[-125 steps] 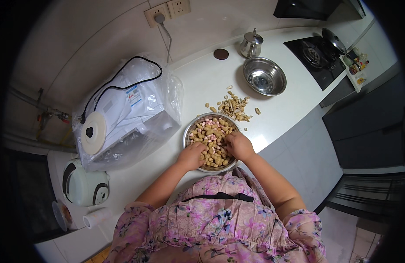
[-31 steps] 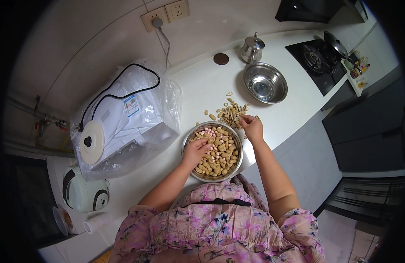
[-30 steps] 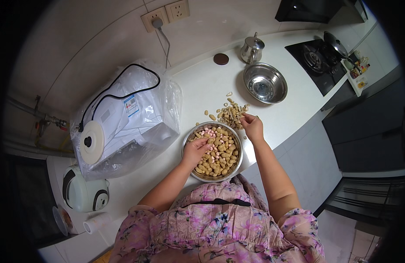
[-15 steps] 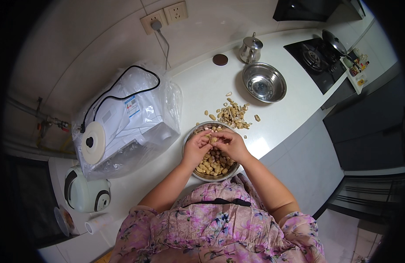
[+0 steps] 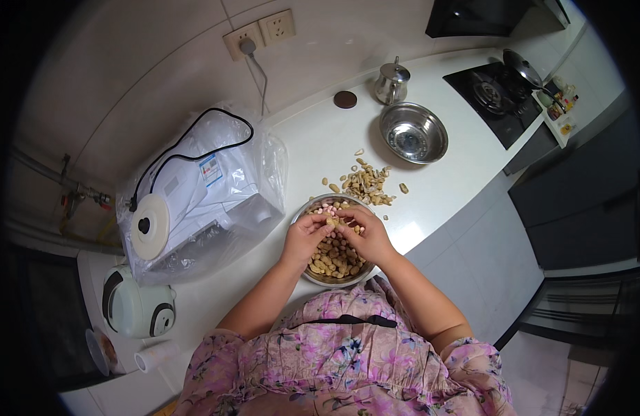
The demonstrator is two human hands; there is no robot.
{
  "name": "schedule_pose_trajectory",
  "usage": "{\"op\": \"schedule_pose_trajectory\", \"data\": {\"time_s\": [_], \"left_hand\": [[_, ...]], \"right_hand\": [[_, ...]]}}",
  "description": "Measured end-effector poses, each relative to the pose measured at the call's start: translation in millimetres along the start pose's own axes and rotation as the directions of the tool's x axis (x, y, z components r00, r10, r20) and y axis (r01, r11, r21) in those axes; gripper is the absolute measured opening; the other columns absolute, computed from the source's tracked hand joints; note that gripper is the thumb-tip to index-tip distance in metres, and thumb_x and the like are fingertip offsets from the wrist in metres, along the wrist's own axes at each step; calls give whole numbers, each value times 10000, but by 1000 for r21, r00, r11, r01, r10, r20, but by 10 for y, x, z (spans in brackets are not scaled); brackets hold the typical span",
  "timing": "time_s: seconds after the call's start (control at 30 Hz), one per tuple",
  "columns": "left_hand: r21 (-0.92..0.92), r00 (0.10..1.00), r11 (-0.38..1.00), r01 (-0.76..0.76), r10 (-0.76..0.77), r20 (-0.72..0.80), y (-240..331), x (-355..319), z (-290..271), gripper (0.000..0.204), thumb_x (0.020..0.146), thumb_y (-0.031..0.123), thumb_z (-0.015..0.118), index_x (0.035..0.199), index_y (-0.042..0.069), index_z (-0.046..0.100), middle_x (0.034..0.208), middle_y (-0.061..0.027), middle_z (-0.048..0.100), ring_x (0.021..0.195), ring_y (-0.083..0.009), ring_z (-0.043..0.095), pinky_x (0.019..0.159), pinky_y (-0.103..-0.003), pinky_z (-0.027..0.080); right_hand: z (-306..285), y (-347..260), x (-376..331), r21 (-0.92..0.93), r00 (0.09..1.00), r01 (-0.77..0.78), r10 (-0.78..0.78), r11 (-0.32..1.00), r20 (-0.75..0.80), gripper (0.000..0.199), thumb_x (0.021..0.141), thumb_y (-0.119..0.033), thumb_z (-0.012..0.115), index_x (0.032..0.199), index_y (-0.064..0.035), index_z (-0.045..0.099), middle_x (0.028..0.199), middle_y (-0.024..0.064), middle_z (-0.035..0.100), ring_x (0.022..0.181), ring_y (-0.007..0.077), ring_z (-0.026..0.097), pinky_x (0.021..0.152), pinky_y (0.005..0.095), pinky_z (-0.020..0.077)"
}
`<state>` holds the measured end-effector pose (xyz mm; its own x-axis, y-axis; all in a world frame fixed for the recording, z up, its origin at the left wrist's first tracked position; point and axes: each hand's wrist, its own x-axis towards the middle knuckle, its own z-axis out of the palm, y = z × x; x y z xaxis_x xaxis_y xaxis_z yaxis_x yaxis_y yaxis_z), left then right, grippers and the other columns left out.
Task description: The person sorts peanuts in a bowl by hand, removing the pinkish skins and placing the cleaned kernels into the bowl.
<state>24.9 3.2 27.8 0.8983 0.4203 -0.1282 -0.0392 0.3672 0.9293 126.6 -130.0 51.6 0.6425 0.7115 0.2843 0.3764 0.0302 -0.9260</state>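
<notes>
A steel bowl (image 5: 300, 210) of unshelled peanuts (image 5: 337, 258) stands close in front of me, with pinkish shelled kernels (image 5: 328, 208) showing at its far side. Over the bowl, my left hand (image 5: 307, 237) and my right hand (image 5: 365, 234) meet fingertip to fingertip. Both are closed in a pinch on one pale peanut (image 5: 332, 222), partly hidden by the fingers. Beyond the bowl lies a loose heap of peanut shells (image 5: 367, 184) on the white counter, with a few pieces scattered round it.
Farther back stand a second steel bowl (image 5: 413, 133), a steel pot (image 5: 392, 82) and a dark round disc (image 5: 346, 100). A plastic-wrapped white appliance (image 5: 216, 187) fills the left, with a rice cooker (image 5: 136, 301) nearer. A gas hob (image 5: 492, 97) is at far right.
My fingers have shifted slightly around the peanut, and more pink kernels show past my left hand. The whole view has tilted a little; the bowls and heap stay put.
</notes>
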Motion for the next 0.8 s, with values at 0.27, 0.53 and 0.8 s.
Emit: {"op": "schedule_pose_trajectory", "data": {"time_s": [0.27,0.53,0.8], "left_hand": [[-222,950,927,302,-274,150,213,-65,85,187,847,111,576,1001,41,496,954,-64,573,884,-145,577,765,-276,482],[-173,912,906,385,-346,220,194,-21,29,287,858,145,566,1107,33,478,1026,-67,546,901,-147,563,799,-288,471],[-134,891,907,399,-349,291,257,-29,77,424,846,117,577,1229,11,429,1110,-71,533,979,-145,543,841,-280,455]], "right_hand": [[-59,-216,13,-180,992,96,-79,979,99,288,663,-63,709,930,-42,604,853,109,586,830,283,566,729,339,455],[-32,-219,-43,-102,998,18,-11,995,66,296,659,-57,732,929,-36,615,874,84,597,799,217,571,714,305,463],[-114,-215,-39,-183,991,106,-88,977,103,233,684,-104,711,872,-13,610,825,123,604,780,277,579,714,340,463]]}}
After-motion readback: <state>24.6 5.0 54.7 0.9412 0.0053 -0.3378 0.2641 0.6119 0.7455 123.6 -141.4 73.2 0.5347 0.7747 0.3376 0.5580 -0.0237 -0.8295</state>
